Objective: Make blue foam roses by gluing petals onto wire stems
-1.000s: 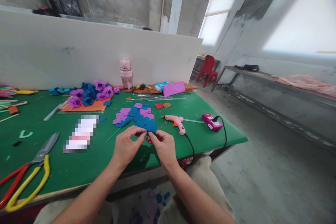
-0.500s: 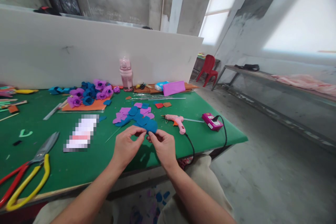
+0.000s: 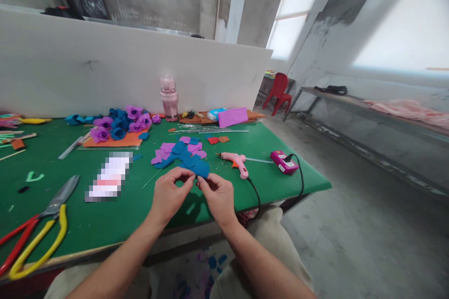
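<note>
Between my two hands is a blue paper petal (image 3: pixel 201 168), pinched along its lower edge. My left hand (image 3: pixel 172 192) grips it with thumb and forefinger, and my right hand (image 3: pixel 219 196) pinches it close beside, the fingertips almost meeting. Just beyond lie loose purple petals (image 3: pixel 164 150) and blue petals (image 3: pixel 179 148) in an overlapping pile. To the right of my hands rests a pink hot glue gun (image 3: pixel 235 160), its nozzle pointing left. Finished purple and blue paper flowers (image 3: pixel 119 124) sit on orange paper (image 3: pixel 115 142) at the back left.
Large scissors (image 3: pixel 52 215) with red and yellow handles lie at the left front. A pink power strip (image 3: pixel 283 162) stands at the right, its cable hanging over the edge. A pink bottle (image 3: pixel 169 100) stands before the white board (image 3: pixel 210 70). Thin wires (image 3: pixel 203 130) lie at the back.
</note>
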Available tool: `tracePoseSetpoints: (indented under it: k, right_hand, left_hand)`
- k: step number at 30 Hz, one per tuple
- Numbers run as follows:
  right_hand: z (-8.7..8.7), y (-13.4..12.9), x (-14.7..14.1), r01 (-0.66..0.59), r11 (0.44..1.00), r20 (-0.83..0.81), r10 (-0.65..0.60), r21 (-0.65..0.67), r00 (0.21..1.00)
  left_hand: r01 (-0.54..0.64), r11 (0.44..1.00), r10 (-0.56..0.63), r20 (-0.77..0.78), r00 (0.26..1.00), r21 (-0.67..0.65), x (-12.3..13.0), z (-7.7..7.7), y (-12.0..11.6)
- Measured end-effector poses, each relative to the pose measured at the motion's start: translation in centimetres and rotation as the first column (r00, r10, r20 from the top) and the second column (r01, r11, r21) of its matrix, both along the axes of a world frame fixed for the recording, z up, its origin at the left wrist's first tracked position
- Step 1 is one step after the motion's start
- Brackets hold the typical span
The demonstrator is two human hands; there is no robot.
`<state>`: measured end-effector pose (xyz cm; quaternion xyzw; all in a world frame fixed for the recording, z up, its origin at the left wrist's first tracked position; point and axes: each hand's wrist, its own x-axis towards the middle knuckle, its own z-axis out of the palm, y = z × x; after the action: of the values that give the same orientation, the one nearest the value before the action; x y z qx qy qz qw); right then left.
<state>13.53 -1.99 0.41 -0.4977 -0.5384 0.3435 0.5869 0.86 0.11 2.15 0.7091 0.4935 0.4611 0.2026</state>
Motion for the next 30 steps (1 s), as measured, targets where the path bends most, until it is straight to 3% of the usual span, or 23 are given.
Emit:
tracePoseSetpoints:
  k: [7,12,19,30]
  right_hand:
    - [-0.17,0.33,-0.04,-0.107,0.992,-0.240,0.087,-0.072,0.967]
    - [-0.52,0.51,-0.13,-0.131,0.986,-0.307,0.096,-0.098,0.947]
    - [-0.31,0.39,0.04,-0.075,0.996,-0.199,0.062,-0.058,0.978]
    - [-0.23,0.10,0.00,0.002,1.000,-0.004,-0.002,0.016,1.000]
  left_hand:
    - [0.004,0.988,0.011,0.097,0.995,-0.155,0.16,0.10,0.00]
    - [0.043,0.972,0.005,0.203,0.979,-0.231,0.07,-0.10,0.14]
    - [0.082,0.961,-0.011,0.262,0.965,-0.263,-0.03,-0.13,0.20]
    - [0.049,0.968,0.016,0.256,0.967,-0.245,0.09,0.08,-0.04]
